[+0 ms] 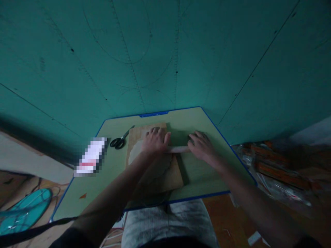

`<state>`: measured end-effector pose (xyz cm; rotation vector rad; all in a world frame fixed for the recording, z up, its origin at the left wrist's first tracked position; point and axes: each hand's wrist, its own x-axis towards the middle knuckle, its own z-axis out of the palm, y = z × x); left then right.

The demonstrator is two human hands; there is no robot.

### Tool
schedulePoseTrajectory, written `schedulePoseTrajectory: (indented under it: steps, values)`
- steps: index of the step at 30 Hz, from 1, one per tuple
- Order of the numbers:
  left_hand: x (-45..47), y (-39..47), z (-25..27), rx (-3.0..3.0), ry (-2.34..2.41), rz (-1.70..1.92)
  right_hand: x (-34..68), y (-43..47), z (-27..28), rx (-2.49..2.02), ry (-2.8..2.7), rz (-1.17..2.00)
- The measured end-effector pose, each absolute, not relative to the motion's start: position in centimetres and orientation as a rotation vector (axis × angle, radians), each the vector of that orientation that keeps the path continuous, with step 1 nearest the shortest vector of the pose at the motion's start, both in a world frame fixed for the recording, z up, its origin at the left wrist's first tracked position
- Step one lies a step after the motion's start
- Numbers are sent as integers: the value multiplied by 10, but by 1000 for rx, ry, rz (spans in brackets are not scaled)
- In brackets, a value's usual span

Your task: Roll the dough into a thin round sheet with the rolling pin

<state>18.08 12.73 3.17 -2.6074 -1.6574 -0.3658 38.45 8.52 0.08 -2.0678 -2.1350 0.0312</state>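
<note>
My left hand (156,141) lies over a pale, slim rolling pin (178,149), its fingers bent down past the far side and its thumb apart. The other end of the pin is under my right hand (201,146), whose fingers curve over it. Beneath my left hand and forearm spreads a flat, whitish sheet of dough (157,170) with an uneven edge. It rests on a wooden board (177,179). The pin's right part reaches beyond the board, over the table. My left hand and arm hide part of the dough and pin.
A green table (207,179) with a blue edge carries the board. Black-handled scissors (120,141) lie left of the board, near a blurred-out white object (90,156). A small orange scrap (83,196) is at front left. A green wall (165,69) rises behind; wrapped packages (281,175) lie at right.
</note>
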Motion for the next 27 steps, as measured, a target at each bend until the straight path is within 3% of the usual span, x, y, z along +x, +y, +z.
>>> schedulePoseTrajectory:
  steps: [5, 12, 20, 27]
  values:
    - [170, 105, 22, -2626, -1512, -256, 389, 68, 0, -1855, -2384, -111]
    - [163, 62, 21, -2683, -1293, -245, 383, 12, -5, -1798, -2234, -329]
    - [145, -7, 25, -2810, -1372, -796, 380, -2, -9, -1761, -2245, -303]
    - [132, -69, 1, -2854, -1680, -402, 413, 2, 0, -1745, -1997, -210]
